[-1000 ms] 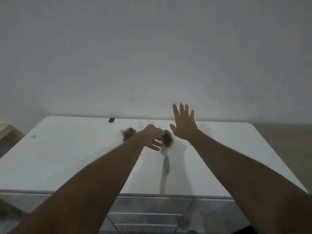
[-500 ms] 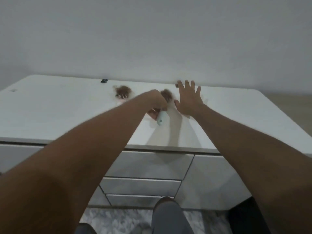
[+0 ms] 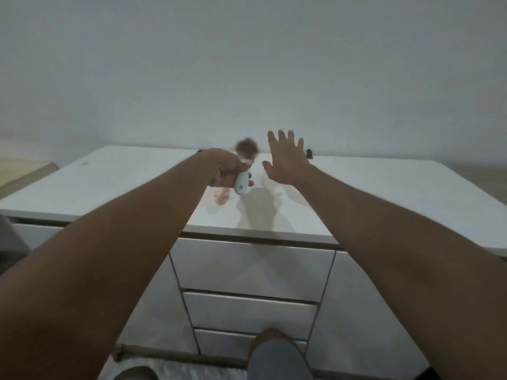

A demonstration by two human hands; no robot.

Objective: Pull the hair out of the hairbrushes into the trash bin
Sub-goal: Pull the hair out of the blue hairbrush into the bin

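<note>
My left hand (image 3: 227, 170) grips the pale blue handle of a hairbrush (image 3: 241, 185) and holds it above the white dresser top (image 3: 384, 193). The brush head, matted with brown hair (image 3: 247, 148), points away from me toward the wall. My right hand (image 3: 285, 160) hovers just right of the brush with fingers spread and holds nothing. A blurred pinkish handle of a second brush (image 3: 221, 196) lies on the top under my left hand; its head is hidden. No trash bin is in view.
The dresser has three drawers (image 3: 252, 270) stacked below the front edge. A small dark object (image 3: 309, 153) sits at the back edge by the wall. A wooden surface (image 3: 22, 171) is at far left. My knees (image 3: 277, 352) are near the drawers.
My left hand closed round the blue brush handle and raised it off the dresser top. My right hand stayed spread beside it. The camera view shifted up and down.
</note>
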